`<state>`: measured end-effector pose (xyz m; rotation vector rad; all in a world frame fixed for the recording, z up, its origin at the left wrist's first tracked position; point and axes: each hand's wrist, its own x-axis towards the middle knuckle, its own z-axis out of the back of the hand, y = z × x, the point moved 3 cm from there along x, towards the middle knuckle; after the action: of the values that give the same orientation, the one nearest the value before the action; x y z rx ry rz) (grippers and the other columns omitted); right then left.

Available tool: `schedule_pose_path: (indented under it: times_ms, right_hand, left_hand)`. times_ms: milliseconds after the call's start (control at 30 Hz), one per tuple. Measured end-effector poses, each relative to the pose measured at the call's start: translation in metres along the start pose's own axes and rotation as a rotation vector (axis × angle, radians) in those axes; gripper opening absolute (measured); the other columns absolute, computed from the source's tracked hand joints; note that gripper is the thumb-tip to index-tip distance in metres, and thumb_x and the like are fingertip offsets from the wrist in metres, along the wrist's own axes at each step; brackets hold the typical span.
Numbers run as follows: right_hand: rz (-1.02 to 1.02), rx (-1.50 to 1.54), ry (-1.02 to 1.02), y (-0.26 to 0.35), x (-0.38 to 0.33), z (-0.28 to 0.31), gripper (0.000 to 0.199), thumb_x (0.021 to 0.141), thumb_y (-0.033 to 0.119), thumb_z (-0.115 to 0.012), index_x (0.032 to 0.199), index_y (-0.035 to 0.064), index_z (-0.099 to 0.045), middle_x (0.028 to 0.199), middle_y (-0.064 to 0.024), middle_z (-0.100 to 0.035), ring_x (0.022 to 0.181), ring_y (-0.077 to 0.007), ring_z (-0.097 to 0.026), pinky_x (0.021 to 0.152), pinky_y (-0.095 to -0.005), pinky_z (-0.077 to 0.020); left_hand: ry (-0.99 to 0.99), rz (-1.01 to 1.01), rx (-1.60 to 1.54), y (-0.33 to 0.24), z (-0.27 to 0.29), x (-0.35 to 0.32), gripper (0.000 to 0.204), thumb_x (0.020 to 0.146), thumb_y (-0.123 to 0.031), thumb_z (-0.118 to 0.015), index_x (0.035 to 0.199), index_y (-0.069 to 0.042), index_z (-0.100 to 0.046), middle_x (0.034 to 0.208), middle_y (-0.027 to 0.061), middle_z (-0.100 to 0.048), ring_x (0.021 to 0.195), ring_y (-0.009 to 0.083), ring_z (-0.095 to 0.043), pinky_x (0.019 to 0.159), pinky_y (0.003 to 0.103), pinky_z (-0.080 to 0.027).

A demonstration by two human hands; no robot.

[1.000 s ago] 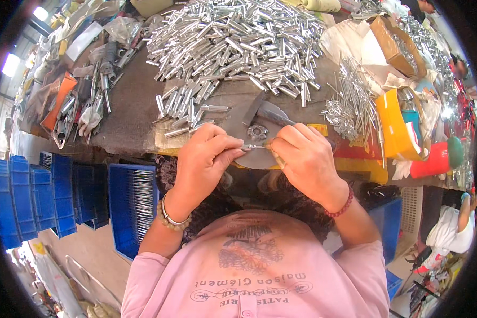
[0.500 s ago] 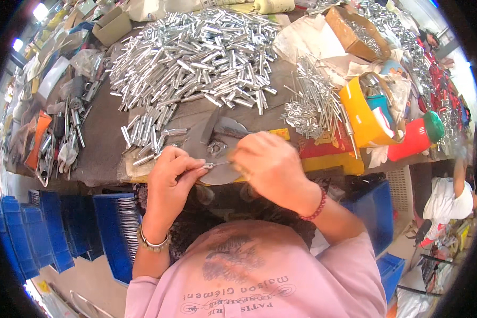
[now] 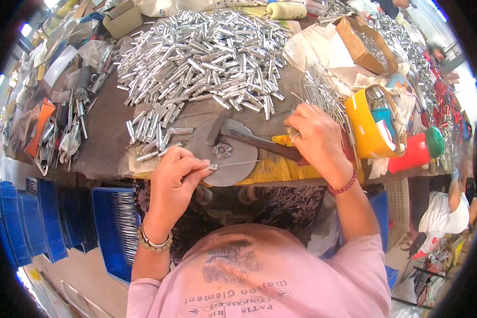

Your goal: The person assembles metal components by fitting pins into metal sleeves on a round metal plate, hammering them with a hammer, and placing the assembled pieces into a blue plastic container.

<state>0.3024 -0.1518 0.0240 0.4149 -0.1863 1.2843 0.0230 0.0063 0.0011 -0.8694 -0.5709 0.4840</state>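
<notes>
Across the bench point(image 3: 103, 138), one broad heap of silver metal tubes point(image 3: 206, 58), too many to count; a smaller scatter of the same at its near left. Below the bench on the left, one blue crate point(image 3: 104, 222) with a row of metal rods inside, not countable. Bench right: one open cardboard box point(image 3: 355, 47), one yellow container point(image 3: 359, 124), one red jar point(image 3: 408, 152) with a green lid. Beside the yellow container, one loose bunch of thin rods point(image 3: 323, 79), uncounted.

One hammer point(image 3: 257, 141), head over one round grey disc point(image 3: 244, 152) at the near edge, handle slanting right to the right hand.

Two hands, well apart. Right hand point(image 3: 319, 139) raised over the handle's end near the rod bunch, back up, fingers curled in; cannot tell whether they grip anything. Left hand point(image 3: 179, 172) palm inward, thumb and forefinger pinching one small metal piece point(image 3: 212, 167) at the disc's left.

On the disc, one nut-like ring point(image 3: 221, 150). From the pinched piece, one thin wire point(image 3: 241, 163) points right across the disc.
</notes>
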Motion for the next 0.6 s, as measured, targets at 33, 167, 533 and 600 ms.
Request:
schedule_pose_path:
  times_ms: [33,167,533,600]
  right_hand:
    - [0.031,-0.024,0.041,0.002,0.003,-0.001,0.020,0.078,0.000,-0.077,0.097,0.0081,-0.075,0.103,-0.0078,-0.066,0.105,-0.0304,-0.069,0.088,-0.0439,-0.0577]
    - [0.080,-0.062,0.041,0.006,0.007,-0.003,0.021,0.077,0.000,-0.077,0.097,0.0077,-0.073,0.101,-0.0092,-0.067,0.103,-0.0309,-0.070,0.087,-0.0438,-0.0581]
    - [-0.001,0.785,-0.115,0.104,-0.005,-0.020,0.021,0.082,-0.009,-0.078,0.099,0.0028,-0.073,0.109,-0.0122,-0.075,0.097,-0.0286,-0.073,0.082,-0.0374,-0.0577]
    - [0.044,0.721,-0.147,0.112,-0.004,-0.035,0.021,0.080,-0.007,-0.079,0.097,0.0031,-0.073,0.113,-0.0118,-0.074,0.102,-0.0305,-0.071,0.087,-0.0404,-0.0555]
  left_hand:
    - [-0.003,-0.015,0.010,-0.001,0.000,0.000,0.021,0.084,0.005,-0.085,0.103,-0.002,-0.080,0.094,0.0060,-0.062,0.088,0.0199,-0.061,0.077,0.031,-0.049]
    - [-0.022,-0.088,0.078,-0.005,0.000,0.003,0.018,0.085,-0.002,-0.088,0.100,-0.002,-0.079,0.091,0.0092,-0.064,0.082,0.0256,-0.066,0.072,0.035,-0.053]
    - [0.005,-0.121,0.128,0.000,0.002,0.003,0.018,0.086,-0.002,-0.086,0.103,-0.004,-0.079,0.093,0.0099,-0.064,0.087,0.0278,-0.066,0.076,0.036,-0.052]
    - [0.008,-0.109,0.134,0.000,0.002,0.003,0.018,0.086,-0.003,-0.087,0.102,-0.005,-0.079,0.093,0.0093,-0.064,0.087,0.0281,-0.066,0.076,0.037,-0.052]
